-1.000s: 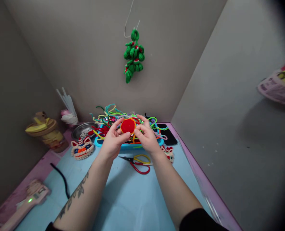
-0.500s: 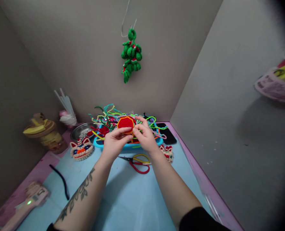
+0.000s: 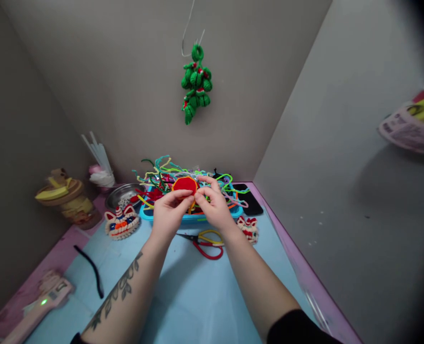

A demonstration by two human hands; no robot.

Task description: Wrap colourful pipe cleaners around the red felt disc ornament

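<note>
Both my hands meet above the front of a blue tray (image 3: 145,213) heaped with coloured pipe cleaners (image 3: 163,168). My left hand (image 3: 168,213) pinches a small red disc of coiled pipe cleaner with an orange rim (image 3: 183,184). My right hand (image 3: 214,204) pinches the disc's right edge, where an orange strand hangs down between the fingers. Red and yellow scissors (image 3: 206,241) lie on the blue tabletop just below my hands.
Two small lion-head crafts (image 3: 121,221) (image 3: 248,227) sit either side of the tray. A metal dish (image 3: 120,194), a phone (image 3: 250,199), a black pipe cleaner (image 3: 92,270), a pink glue gun (image 3: 41,301) and a hanging green ornament (image 3: 196,83) are around.
The red disc has shifted a little left and tipped flatter, and my fingers have closed in tighter on its lower right edge. The arms stay where they were.
</note>
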